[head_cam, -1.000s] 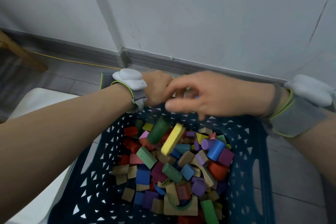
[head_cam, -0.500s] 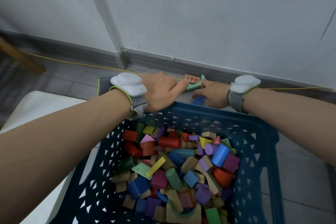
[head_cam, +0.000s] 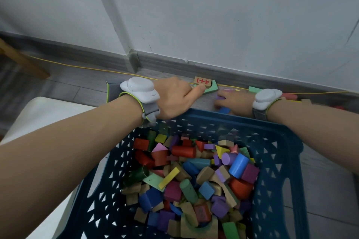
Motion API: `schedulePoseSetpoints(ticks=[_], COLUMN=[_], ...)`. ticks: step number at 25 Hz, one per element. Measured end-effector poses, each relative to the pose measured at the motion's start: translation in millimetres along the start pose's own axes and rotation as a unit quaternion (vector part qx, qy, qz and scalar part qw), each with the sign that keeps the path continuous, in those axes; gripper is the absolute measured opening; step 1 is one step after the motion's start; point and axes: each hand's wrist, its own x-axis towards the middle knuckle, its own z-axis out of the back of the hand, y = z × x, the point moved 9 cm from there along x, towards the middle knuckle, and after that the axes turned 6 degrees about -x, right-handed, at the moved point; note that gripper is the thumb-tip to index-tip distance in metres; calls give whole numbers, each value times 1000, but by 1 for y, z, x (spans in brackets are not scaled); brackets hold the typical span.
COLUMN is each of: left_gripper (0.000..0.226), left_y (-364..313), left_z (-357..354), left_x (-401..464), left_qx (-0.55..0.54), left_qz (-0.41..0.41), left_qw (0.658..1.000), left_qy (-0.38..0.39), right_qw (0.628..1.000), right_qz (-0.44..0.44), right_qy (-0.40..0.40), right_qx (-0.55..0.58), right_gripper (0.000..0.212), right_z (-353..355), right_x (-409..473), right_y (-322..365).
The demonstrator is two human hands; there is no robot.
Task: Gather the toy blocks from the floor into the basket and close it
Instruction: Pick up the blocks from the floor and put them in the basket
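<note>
Both hands had left the basket (head_cam: pixel 229 120) and dropped to the floor behind it. The left hand (head_cam: pixel 174 99) touched the numbered block (head_cam: pixel 203 81) with one extended finger; the right hand (head_cam: pixel 233 101), blurred, lay over a blue block (head_cam: pixel 224 110), grip impossible to tell. Another pickup looked underway; basket unclosed.
</note>
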Motion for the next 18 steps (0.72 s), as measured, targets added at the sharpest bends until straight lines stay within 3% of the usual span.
schedulePoseSetpoints(ticks=[8, 11, 13, 15, 16, 17, 18], left_gripper=[74, 73, 69, 65, 64, 63, 62], left_y=[-1, 0, -1, -1, -1, -1, -1], left_z=[-2, -1, -1, -1, -1, -1, 0], left_x=[0, 0, -1, -1, -2, -1, -1], left_qx=[-1, -6, -13, -24, -31, -35, -38], left_qz=[1, 5, 6, 11, 15, 17, 18], left_qw=[1000, 1000, 1000, 1000, 999, 999, 999], left_qy=[9, 7, 8, 14, 16, 17, 16], right_qw=[997, 973, 885, 748, 698, 671, 668], right_qz=[-41, -89, -153, -138, -108, -68, -22], right_qy=[3, -74, -128, -163, -178, -177, -156], right_qx=[72, 197, 420, 629, 685, 717, 727], right_gripper=[34, 27, 20, 15, 11, 8, 8], right_z=[-15, 7, 36, 81, 109, 136, 159], right_x=[-9, -21, -39, -62, -75, -89, -100], right_y=[-4, -11, -25, -25, -21, -13, -1])
